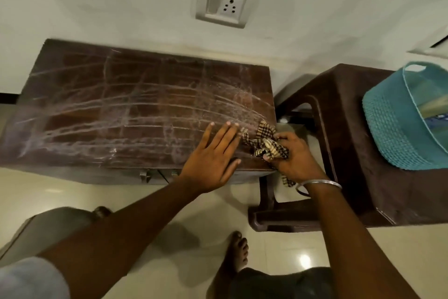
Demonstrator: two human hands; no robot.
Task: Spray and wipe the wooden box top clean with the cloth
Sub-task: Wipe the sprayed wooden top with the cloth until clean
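Observation:
The dark wooden box (135, 109) stands against the wall, its top streaked with pale curved smears. My left hand (213, 158) lies flat on the box top near the front right corner, fingers spread. My right hand (294, 155) grips a bunched brown-and-cream checked cloth (265, 146) at the box's right front corner, part of the cloth hanging off the edge. No spray bottle is visible.
A brown plastic stool (344, 143) stands right of the box, carrying a teal woven basket (397, 129). A wall socket (224, 3) is above the box. Metal latches (145, 176) sit on the box front. My bare foot (236, 255) rests on the tiled floor.

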